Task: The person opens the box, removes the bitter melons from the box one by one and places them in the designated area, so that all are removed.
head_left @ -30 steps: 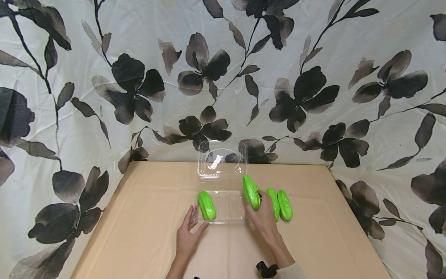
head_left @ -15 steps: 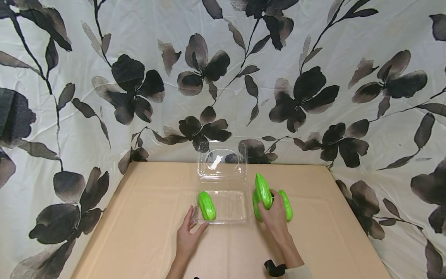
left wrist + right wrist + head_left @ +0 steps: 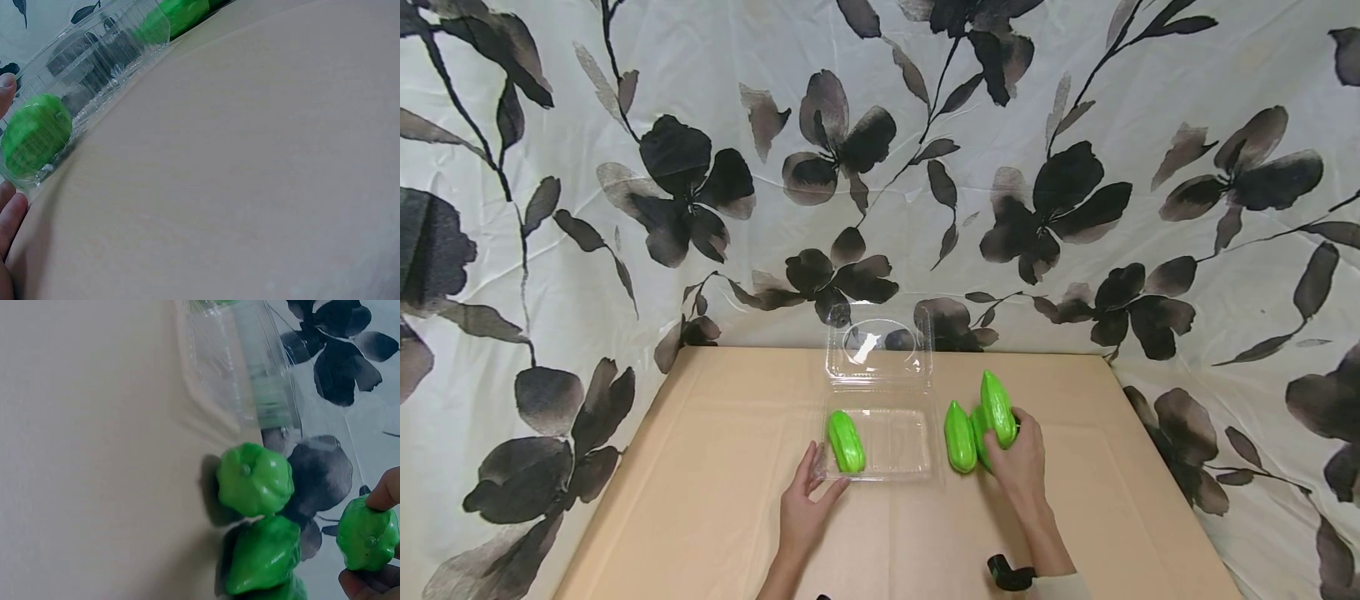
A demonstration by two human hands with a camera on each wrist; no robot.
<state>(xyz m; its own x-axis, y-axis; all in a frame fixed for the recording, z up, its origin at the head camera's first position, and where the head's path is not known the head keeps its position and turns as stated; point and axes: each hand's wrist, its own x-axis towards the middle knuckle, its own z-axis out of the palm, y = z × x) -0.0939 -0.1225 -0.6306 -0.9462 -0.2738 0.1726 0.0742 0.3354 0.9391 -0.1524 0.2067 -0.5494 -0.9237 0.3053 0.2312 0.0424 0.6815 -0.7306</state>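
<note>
My left hand (image 3: pixel 802 508) holds the front left corner of a clear plastic clamshell container (image 3: pixel 895 442), fingers along its left side and thumb at the front edge. One glossy green toy cucumber (image 3: pixel 846 442) lies inside at the left. To the right, my right hand (image 3: pixel 1018 467) grips another toy cucumber (image 3: pixel 997 408), its pointed end angled up. Under and beside that hand more cucumbers lie in a row; the nearest to the container is a cucumber (image 3: pixel 960 437), then a partly covered cucumber (image 3: pixel 978 429). A third cucumber (image 3: pixel 281 591) shows at the bottom of the right wrist view.
The container's clear lid (image 3: pixel 878 346) stands open at the table's back edge. A tan covering spreads over the table (image 3: pixel 722 433). White cloth (image 3: pixel 925 233) with dark flowers hangs behind and around it. A black strap device (image 3: pixel 1011 573) sits on the right wrist.
My right hand has moved right with the gripped cucumber, from beside the container to over the row's right end. The row's nearest cucumber is now uncovered. The left hand and container have stayed put.
</note>
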